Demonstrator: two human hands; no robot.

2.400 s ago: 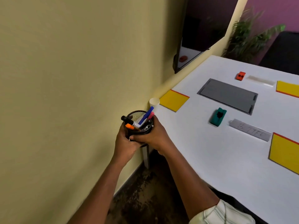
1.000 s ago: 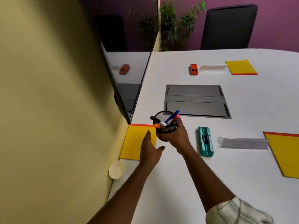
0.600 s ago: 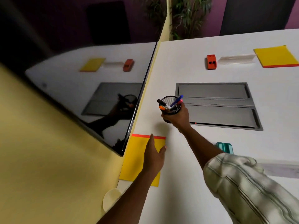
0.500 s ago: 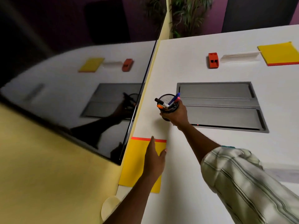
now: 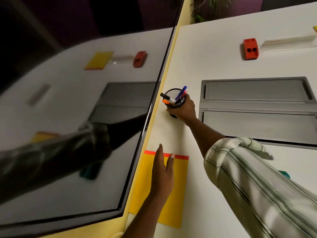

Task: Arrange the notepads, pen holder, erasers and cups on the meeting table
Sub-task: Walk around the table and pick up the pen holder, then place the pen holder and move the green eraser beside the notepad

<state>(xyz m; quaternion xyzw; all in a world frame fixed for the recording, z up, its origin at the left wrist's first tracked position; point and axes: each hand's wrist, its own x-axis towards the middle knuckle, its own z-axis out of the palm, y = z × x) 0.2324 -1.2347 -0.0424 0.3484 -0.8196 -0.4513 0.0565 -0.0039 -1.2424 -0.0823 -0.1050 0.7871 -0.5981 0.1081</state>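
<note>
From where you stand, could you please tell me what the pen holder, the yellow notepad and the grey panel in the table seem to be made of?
Pen holder: black metal mesh, probably, going by the fine grid inside its rim.
Yellow notepad: matte paper or card with a red binding strip.
Grey panel: likely brushed metal, given its dull even sheen.

White table (image 5: 214,57) against yellow wall (image 5: 181,16); glossy dark screen (image 5: 68,103); plant (image 5: 202,9) behind.
</note>
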